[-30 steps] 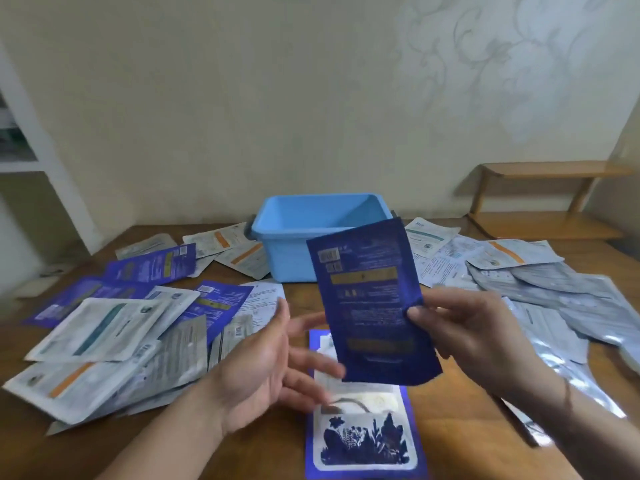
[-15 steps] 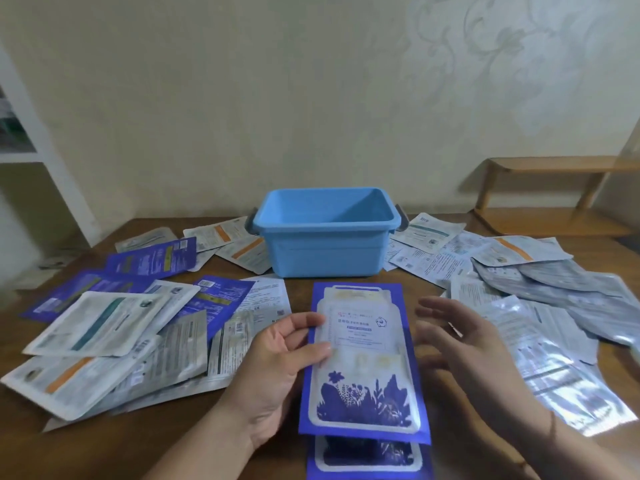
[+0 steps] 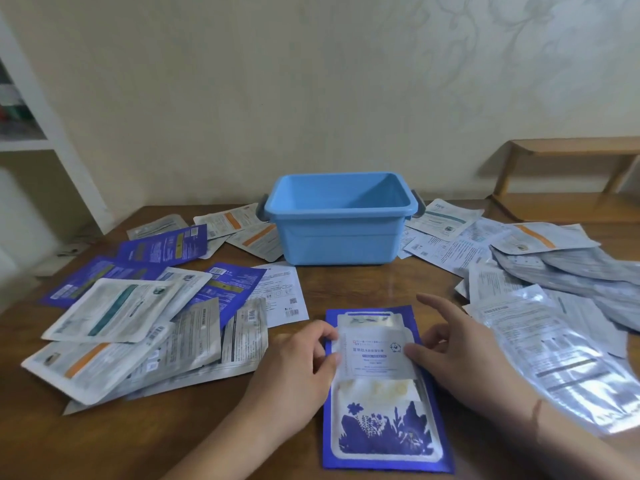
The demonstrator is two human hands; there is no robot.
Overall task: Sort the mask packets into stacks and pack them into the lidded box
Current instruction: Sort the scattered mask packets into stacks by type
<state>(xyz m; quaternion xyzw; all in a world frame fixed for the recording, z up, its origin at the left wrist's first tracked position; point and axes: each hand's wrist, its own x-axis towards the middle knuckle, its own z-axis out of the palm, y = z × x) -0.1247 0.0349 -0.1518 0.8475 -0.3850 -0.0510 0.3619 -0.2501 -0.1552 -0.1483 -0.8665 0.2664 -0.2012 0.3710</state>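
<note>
A blue mask packet (image 3: pixel 381 427) with a white floral front lies face up on the wooden table (image 3: pixel 346 289) just in front of me, on top of another like it. My left hand (image 3: pixel 298 362) pinches its left edge near the top. My right hand (image 3: pixel 460 355) rests its thumb on the packet's right side, fingers spread and index finger raised. The open blue box (image 3: pixel 341 220) stands behind at the table's middle, with nothing visible inside and no lid in view.
A loose heap of white, silver and blue packets (image 3: pixel 138 323) covers the left of the table. Silver and white packets (image 3: pixel 554 306) spread over the right. A white shelf unit (image 3: pixel 31 133) stands far left and a low wooden bench (image 3: pixel 571 150) far right.
The blue packet that my right hand held up was turned face up and laid on the blue packet on the table. Both hands have come down to its sides.
</note>
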